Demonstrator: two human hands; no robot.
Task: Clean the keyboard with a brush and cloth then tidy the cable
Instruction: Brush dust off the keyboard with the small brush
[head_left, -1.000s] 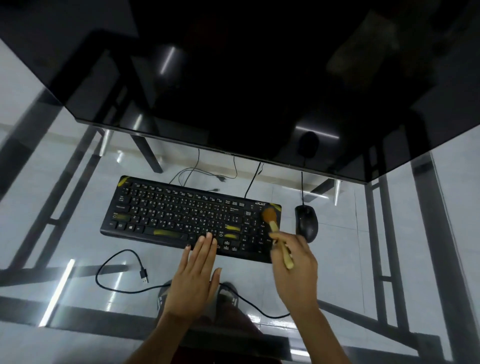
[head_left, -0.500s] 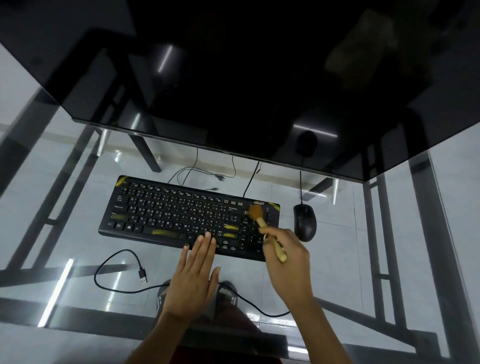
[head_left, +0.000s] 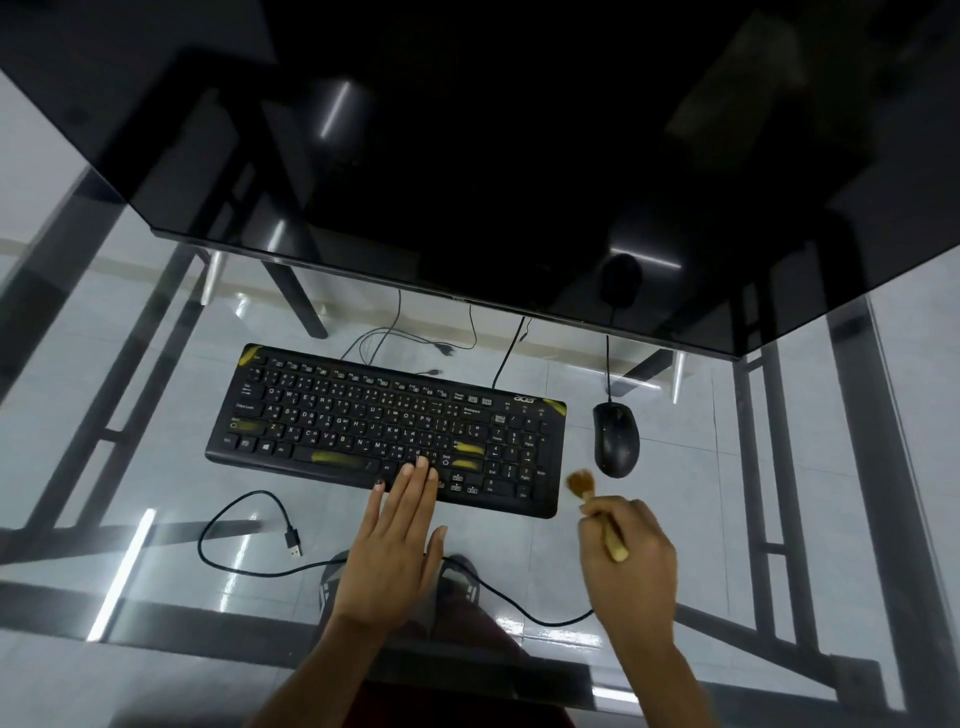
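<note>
A clear, glossy glass table top (head_left: 675, 519) fills the lower frame, with bright streaks of light mirrored in it. Beneath it, matt dark bars that look like metal can be seen. The keyboard (head_left: 384, 426) at centre is made of matt black plastic, smeared with dull yellow patches. The mouse (head_left: 616, 439), right of centre, has a slightly shiny black plastic shell. The brush (head_left: 597, 512) shows soft tan bristles and a pale, wood-like handle. The monitor (head_left: 467, 130) across the top is glossy black.

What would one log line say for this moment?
left hand: flat, fingertips on keyboard | right hand: holds brush, bristles off keyboard beside mouse | cable: loose
</note>
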